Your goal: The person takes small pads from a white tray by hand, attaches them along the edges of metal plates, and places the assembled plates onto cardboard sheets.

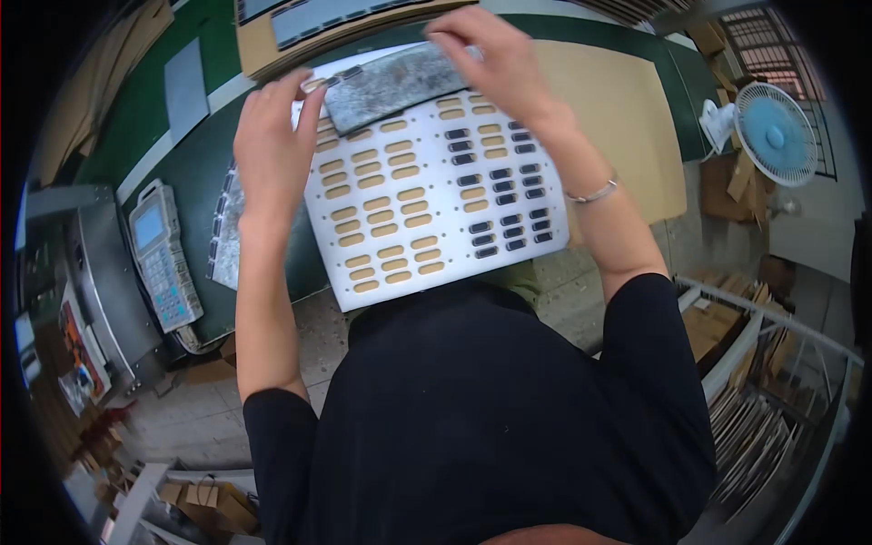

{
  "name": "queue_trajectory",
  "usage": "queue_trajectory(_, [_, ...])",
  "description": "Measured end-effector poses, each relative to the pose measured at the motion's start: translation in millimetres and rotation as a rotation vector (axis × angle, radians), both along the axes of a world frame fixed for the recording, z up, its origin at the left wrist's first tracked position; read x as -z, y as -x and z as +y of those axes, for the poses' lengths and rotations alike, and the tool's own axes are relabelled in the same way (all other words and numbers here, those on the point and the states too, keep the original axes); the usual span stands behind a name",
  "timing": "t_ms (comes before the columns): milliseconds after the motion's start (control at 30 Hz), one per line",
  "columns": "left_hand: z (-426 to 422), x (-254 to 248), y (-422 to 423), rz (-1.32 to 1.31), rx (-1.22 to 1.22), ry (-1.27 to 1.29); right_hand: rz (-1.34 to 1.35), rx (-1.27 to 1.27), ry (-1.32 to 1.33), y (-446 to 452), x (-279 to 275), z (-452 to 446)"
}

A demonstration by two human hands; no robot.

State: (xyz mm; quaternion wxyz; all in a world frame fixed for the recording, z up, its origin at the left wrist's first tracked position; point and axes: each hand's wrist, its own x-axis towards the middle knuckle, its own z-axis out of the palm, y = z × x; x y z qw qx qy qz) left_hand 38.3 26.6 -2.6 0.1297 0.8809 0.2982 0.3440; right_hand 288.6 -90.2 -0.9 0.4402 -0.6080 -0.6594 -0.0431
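Note:
A white board (370,263) with rows of oval slots lies in front of me. Small black pieces (504,187) fill many slots on its right side; the slots on the left show tan. Across the board's far edge rests a mottled grey sheet (391,88). My left hand (277,123) is at the sheet's left end, thumb and forefinger pinched on a small piece too small to make out. My right hand (495,59) is closed above the sheet's right end, its fingertips pressed together; whatever they hold is hidden.
Brown cardboard (627,136) lies to the right of the board. A handheld controller with a screen and keys (163,259) and another grey sheet (227,236) are at the left. Stacked boards (345,27) stand at the far side. A fan (775,136) is at the right.

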Motion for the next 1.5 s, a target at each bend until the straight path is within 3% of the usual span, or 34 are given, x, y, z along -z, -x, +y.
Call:
queue_trajectory(100, [-30,5,0,-0.009,0.201,0.068,-0.051,0.215,0.248,-32,1,-60])
queue_trajectory(233, [-66,19,-31,0.073,0.327,0.125,-0.282,0.138,0.266,-45,34,-89])
queue_trajectory(400, [-70,18,-42,0.160,0.272,0.057,-0.410,0.043,0.309,-54,33,-91])
queue_trajectory(533, [-83,35,-56,0.133,0.379,0.058,-0.548,0.017,0.420,-56,29,-85])
queue_trajectory(1000, [-103,19,-84,0.649,0.400,-0.403,-0.545,0.026,0.501,-46,18,-72])
queue_trajectory(1100, [-83,25,-75,0.326,0.399,-0.110,-0.318,0.035,0.443,-54,19,-74])
queue_trajectory(1200, [-82,20,-53,0.022,0.221,0.038,-0.116,0.064,0.447,-52,20,-79])
queue_trajectory(1300, [-69,10,-26,0.076,0.052,0.159,0.182,0.070,0.502,-31,13,-78])
queue_trajectory(1367, [-55,3,-17,0.164,-0.008,0.157,0.125,-0.015,0.441,-15,6,-66])
queue_trajectory(1500, [-4,15,-44,0.146,0.062,-0.261,-0.215,-0.006,0.252,1,14,-13])
